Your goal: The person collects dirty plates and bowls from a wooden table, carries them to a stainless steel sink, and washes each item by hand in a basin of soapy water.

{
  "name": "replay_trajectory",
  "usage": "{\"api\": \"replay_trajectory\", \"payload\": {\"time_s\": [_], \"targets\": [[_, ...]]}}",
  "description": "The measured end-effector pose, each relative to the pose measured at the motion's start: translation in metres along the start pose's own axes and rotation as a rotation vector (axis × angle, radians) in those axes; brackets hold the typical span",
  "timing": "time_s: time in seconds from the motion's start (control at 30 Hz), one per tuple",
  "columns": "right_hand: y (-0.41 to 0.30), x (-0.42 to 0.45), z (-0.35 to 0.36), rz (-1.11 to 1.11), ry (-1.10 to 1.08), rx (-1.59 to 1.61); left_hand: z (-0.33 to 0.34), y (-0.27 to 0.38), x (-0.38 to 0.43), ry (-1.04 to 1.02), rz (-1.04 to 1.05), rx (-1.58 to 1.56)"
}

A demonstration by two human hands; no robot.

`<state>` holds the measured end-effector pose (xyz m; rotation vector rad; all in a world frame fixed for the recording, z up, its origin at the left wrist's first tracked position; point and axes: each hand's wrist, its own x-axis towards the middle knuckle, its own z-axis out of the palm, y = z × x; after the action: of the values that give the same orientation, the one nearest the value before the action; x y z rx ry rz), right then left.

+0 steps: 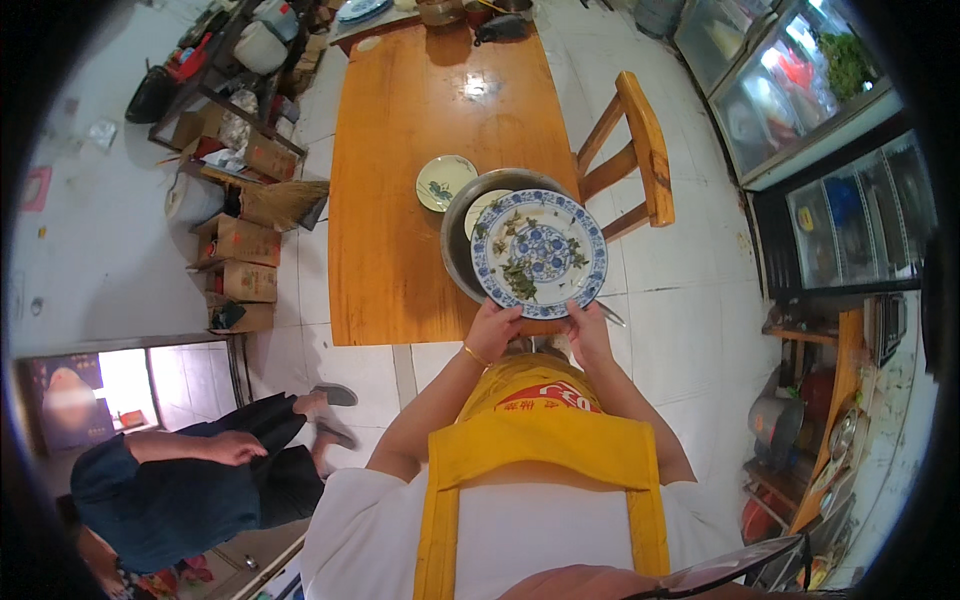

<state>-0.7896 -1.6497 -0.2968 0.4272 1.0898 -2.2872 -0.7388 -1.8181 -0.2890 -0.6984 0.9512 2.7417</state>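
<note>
Both hands grip the near rim of a blue-and-white patterned plate [551, 289], my left hand [493, 330] on one side and my right hand [589, 334] on the other. Scraps of leafy green food [517, 279] are scattered over the plate's face. It is held above a round metal basin [455, 259] and hides much of it. A pale plate [480, 214] shows partly inside the basin. Left of the basin, a small cream plate with a green leaf design [445, 184] lies on the wooden table [397, 262].
A wooden chair [651, 150] stands at the table's right side. Glass-door refrigerators [795, 105] line the right wall. Cardboard boxes [240, 281] and a straw broom [281, 204] are on the left. Another person [187, 487] is at the lower left. Pots [442, 11] stand at the table's far end.
</note>
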Motion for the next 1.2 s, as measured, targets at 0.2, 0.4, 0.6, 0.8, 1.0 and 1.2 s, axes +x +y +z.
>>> {"api": "replay_trajectory", "payload": {"time_s": [0.2, 0.4, 0.6, 0.8, 1.0, 1.2], "targets": [[-0.031, 0.022, -0.047, -0.284, 0.098, -0.676, 0.009, -0.014, 0.003, 0.066, 0.129, 0.003], [-0.105, 0.018, 0.014, -0.731, -0.572, -1.372, 0.029, -0.011, -0.004, 0.171, 0.192, 0.013], [-0.097, 0.052, 0.059, -0.955, -1.311, -1.502, 0.055, -0.012, -0.012, 0.273, 0.228, -0.046], [-0.099, 0.080, 0.071, -1.036, -1.574, -1.368, 0.061, -0.020, -0.018, 0.305, 0.317, -0.061], [-0.080, 0.114, 0.078, -1.091, -1.676, -1.271, 0.039, -0.039, -0.004, 0.335, 0.378, -0.026], [-0.024, 0.169, 0.062, -1.155, -1.570, -1.281, 0.000, -0.057, 0.026, 0.455, 0.394, 0.005]]}}
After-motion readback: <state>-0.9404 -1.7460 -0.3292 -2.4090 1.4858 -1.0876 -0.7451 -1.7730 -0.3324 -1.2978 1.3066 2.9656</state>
